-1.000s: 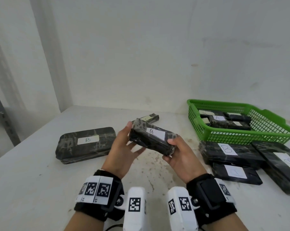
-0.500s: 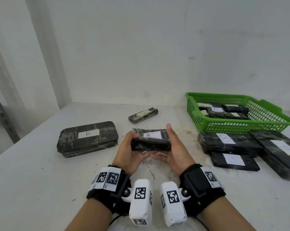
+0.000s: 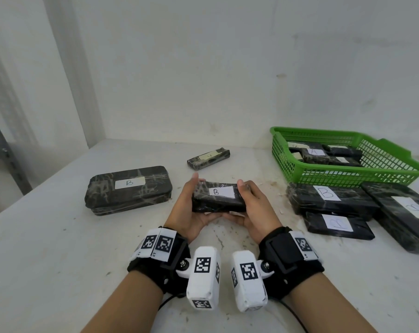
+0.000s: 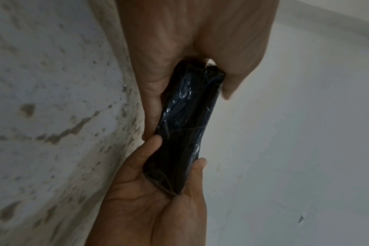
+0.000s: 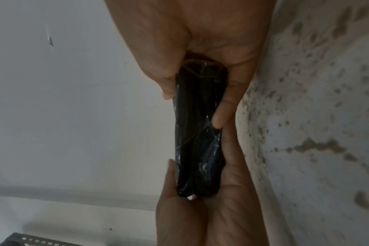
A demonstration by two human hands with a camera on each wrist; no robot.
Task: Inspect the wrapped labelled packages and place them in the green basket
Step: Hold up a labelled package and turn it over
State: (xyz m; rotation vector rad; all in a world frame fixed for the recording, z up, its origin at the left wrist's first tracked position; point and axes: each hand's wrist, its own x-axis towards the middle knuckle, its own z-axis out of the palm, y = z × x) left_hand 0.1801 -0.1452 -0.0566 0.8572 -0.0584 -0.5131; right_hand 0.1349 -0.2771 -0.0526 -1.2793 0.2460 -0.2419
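Both hands hold a small black wrapped package (image 3: 215, 199) with a white label marked B, level and just above the table, one hand at each end. My left hand (image 3: 187, 212) cups its left end, thumb raised; my right hand (image 3: 255, 210) grips its right end. In the left wrist view the package (image 4: 187, 124) runs between thumb and fingers of both hands; the right wrist view shows the same package (image 5: 198, 129). The green basket (image 3: 348, 177) stands at the far right with several labelled packages inside.
A large package marked B (image 3: 129, 188) lies to the left, and a small one (image 3: 208, 158) lies further back. Three more labelled packages (image 3: 331, 200) (image 3: 338, 224) (image 3: 405, 212) lie in front of the basket. A white wall closes off the back.
The package was held tilted and higher a second ago; both hands have lowered it and turned it level, label up. The grip has shifted to its two ends.
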